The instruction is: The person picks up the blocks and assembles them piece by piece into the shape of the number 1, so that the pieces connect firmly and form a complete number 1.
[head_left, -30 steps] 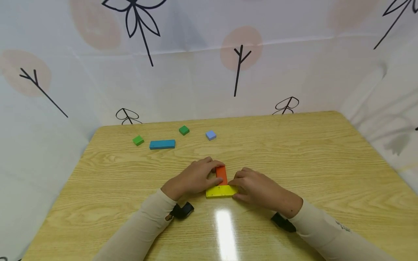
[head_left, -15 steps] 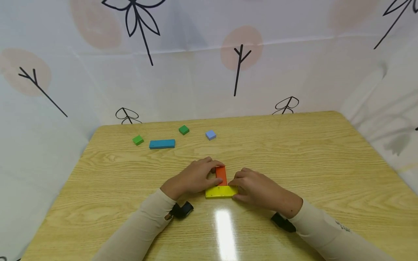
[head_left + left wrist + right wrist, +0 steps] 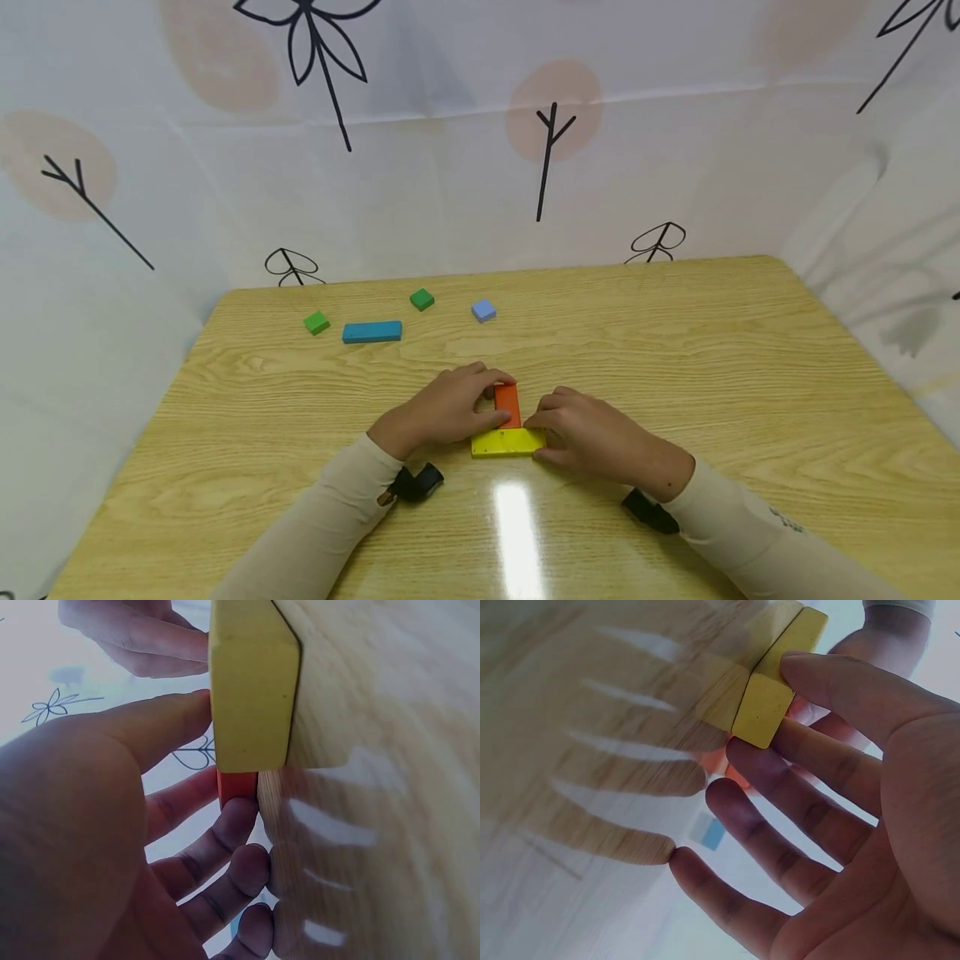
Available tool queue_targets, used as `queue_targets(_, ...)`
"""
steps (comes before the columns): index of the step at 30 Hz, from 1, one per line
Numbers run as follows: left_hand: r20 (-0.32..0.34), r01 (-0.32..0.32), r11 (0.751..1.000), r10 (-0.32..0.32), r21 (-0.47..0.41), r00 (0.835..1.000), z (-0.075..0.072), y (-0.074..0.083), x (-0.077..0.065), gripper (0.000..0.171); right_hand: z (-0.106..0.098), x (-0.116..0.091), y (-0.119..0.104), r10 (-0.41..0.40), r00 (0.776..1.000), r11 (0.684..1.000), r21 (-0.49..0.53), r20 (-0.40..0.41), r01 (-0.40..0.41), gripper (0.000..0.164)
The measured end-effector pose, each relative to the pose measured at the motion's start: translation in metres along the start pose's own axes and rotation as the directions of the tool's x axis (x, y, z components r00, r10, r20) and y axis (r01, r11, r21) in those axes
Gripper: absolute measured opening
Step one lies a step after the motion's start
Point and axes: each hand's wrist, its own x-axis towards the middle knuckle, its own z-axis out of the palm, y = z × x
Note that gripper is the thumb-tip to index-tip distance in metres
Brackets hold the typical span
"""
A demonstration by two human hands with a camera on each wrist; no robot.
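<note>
A flat orange-red block [image 3: 507, 405] lies on the table with its near end against the long side of a yellow block [image 3: 506, 443], forming an upside-down T. My left hand [image 3: 448, 406] grips the orange-red block, its thumb on the top near the joint and its fingers curled at the far end. At the right end of the yellow block, my right hand [image 3: 592, 435] pinches it between thumb and index finger. The right wrist view shows the thumb on the yellow block's [image 3: 766, 705] near side, with the other fingertips touching the table.
Farther back on the wooden table [image 3: 712, 350] lie a long blue block [image 3: 372, 332], a light green block [image 3: 317, 322], a dark green block [image 3: 422, 299] and a lilac block [image 3: 483, 311]. A patterned cloth [image 3: 450, 183] hangs behind the table's far edge.
The yellow and orange-red blocks have shifted very slightly toward the near edge. Both hands keep their holds and hardly move.
</note>
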Motion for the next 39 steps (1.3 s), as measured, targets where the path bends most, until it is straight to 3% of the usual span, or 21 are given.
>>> queue_targets(19,0.006,0.005,1.0,-0.005,-0.006,1.0,-0.001,0.0,0.0,0.047,-0.001,0.0,-0.001,0.025,1.0,1.0,0.007,0.016,-0.025,0.03)
queue_targets(30,0.017,0.016,0.995,-0.015,-0.101,1.0,-0.005,-0.005,-0.002,0.046,0.0,-0.001,0.0,0.022,1.0,1.0,0.013,0.012,-0.023,0.031)
queue_targets(39,-0.041,0.037,0.998,-0.039,-0.043,0.998,-0.01,-0.008,-0.004,0.041,0.001,-0.001,0.0,0.021,1.0,1.0,0.008,0.015,-0.021,0.031)
